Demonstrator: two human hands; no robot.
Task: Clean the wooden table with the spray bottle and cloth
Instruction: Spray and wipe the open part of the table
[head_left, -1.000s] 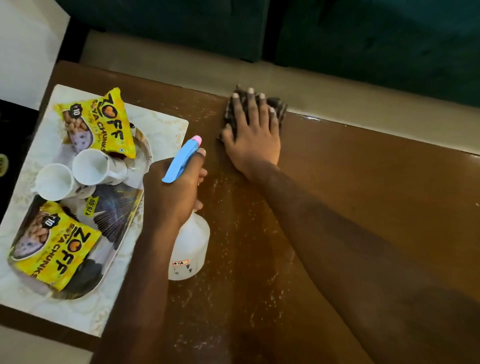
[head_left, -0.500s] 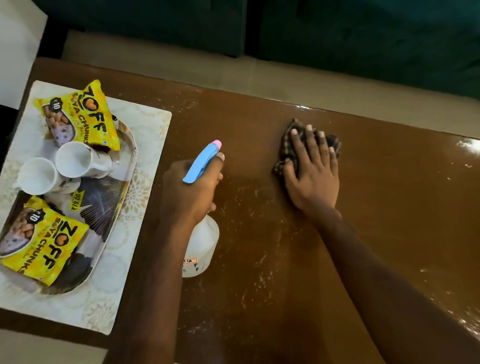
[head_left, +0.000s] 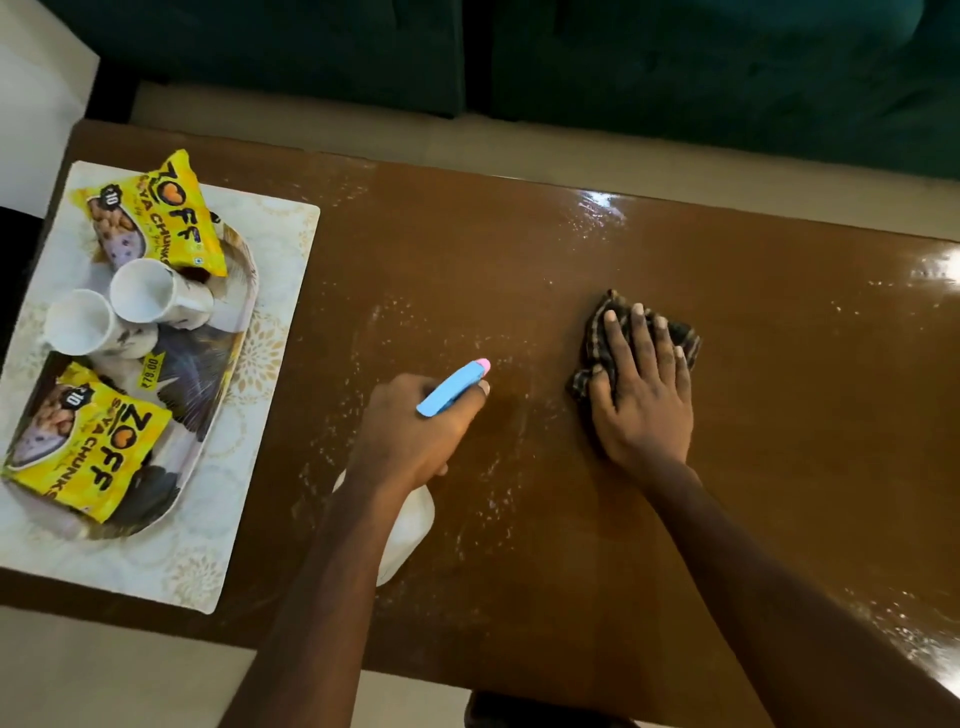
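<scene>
A home living room: a wooden coffee table (head_left: 675, 249) before a green sofa (head_left: 675, 78).

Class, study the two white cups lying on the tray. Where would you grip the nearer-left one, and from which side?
Grip the cup across its round body, coming from above. It lies on its side on the tray, mouth up-left, touching the second cup, so the rim offers little hold and a sideways approach is crowded. Its handle isn't clearly visible.
</scene>
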